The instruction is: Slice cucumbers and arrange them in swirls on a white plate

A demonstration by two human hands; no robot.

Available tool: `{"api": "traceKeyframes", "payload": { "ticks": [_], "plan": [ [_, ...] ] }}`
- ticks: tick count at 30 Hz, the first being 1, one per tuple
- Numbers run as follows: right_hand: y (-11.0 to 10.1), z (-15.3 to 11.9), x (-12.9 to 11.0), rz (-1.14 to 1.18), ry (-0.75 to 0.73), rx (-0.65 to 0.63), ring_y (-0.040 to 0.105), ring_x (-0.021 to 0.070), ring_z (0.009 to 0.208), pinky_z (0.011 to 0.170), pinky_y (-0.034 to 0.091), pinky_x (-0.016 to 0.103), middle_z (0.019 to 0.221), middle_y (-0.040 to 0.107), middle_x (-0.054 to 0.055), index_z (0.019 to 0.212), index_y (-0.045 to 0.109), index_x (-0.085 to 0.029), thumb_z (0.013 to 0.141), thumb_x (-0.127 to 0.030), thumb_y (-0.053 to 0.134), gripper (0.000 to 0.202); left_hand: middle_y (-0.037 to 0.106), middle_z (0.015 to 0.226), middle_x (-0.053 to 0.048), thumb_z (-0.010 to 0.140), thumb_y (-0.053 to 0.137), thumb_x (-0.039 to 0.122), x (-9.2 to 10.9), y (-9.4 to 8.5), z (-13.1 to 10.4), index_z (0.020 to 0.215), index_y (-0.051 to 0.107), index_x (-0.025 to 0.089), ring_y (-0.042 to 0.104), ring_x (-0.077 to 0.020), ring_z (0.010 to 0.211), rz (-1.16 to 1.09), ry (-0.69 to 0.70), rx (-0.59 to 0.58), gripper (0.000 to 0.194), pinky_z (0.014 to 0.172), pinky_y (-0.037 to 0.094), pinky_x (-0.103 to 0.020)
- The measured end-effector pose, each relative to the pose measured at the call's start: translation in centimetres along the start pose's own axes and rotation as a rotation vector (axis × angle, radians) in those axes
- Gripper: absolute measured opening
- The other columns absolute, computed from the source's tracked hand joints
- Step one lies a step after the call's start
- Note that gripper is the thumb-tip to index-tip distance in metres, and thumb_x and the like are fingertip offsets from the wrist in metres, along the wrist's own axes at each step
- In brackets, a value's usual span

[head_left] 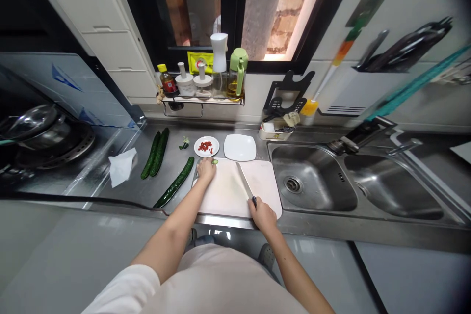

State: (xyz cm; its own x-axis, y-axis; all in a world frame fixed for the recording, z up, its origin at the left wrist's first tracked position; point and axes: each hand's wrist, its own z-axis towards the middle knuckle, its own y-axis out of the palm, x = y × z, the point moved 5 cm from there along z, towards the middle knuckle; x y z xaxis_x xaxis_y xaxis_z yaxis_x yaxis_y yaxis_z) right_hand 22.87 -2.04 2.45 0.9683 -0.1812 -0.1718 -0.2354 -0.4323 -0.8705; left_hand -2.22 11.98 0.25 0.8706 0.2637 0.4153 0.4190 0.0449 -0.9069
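Observation:
My right hand (263, 213) is closed round the black handle of a knife (246, 181), whose blade lies over the white cutting board (228, 201). At the board's upper left corner is my left hand (206, 169), with a small green cucumber piece (215, 161) by its fingertips; what its fingers press on is too small to make out. A whole cucumber (174, 184) lies just left of the board. Two more cucumbers (159, 152) rest side by side farther left. Above the board stand a round plate (197, 148) of red pieces and a bare white plate (240, 147).
Small green scraps (184, 143) lie left of the round plate. A white tissue (122, 166) is near the stove and its pot (42, 130). On the right is a double sink (312, 176). A rack (206, 100) of seasoning bottles hangs behind the counter.

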Motion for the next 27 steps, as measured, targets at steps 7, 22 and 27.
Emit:
{"api": "traceKeyframes", "payload": {
  "ticks": [7, 22, 27],
  "plan": [
    [0.1, 0.1, 0.2, 0.021, 0.004, 0.007, 0.065, 0.0235, 0.100, 0.078, 0.042, 0.031, 0.103, 0.070, 0.013, 0.111, 0.056, -0.019, 0.099, -0.045, 0.024, 0.044, 0.060, 0.115, -0.013, 0.088, 0.051, 0.027, 0.4, 0.4, 1.3, 0.111, 0.067, 0.023, 0.054, -0.0289, 0.110, 0.101, 0.072, -0.037, 0.028, 0.093, 0.035, -0.040],
    [-0.1, 0.2, 0.0, 0.016, -0.003, 0.007, 0.065, 0.0238, 0.100, 0.079, 0.042, 0.031, 0.103, 0.070, 0.013, 0.112, 0.057, -0.019, 0.099, -0.044, 0.026, 0.042, 0.061, 0.117, -0.011, 0.089, 0.049, 0.026, 0.5, 0.5, 1.4, 0.115, 0.064, 0.025, 0.053, -0.0259, 0.111, 0.147, 0.120, -0.080, 0.029, 0.093, 0.037, -0.038],
    [0.0, 0.2, 0.0, 0.016, -0.004, 0.010, 0.065, 0.0231, 0.100, 0.079, 0.042, 0.030, 0.103, 0.070, 0.014, 0.112, 0.057, -0.019, 0.099, -0.044, 0.026, 0.042, 0.067, 0.108, -0.008, 0.087, 0.053, 0.024, 0.4, 0.3, 1.3, 0.108, 0.064, 0.023, 0.059, -0.0224, 0.102, 0.046, 0.091, -0.062, 0.024, 0.089, 0.039, -0.033]
  ]
}}
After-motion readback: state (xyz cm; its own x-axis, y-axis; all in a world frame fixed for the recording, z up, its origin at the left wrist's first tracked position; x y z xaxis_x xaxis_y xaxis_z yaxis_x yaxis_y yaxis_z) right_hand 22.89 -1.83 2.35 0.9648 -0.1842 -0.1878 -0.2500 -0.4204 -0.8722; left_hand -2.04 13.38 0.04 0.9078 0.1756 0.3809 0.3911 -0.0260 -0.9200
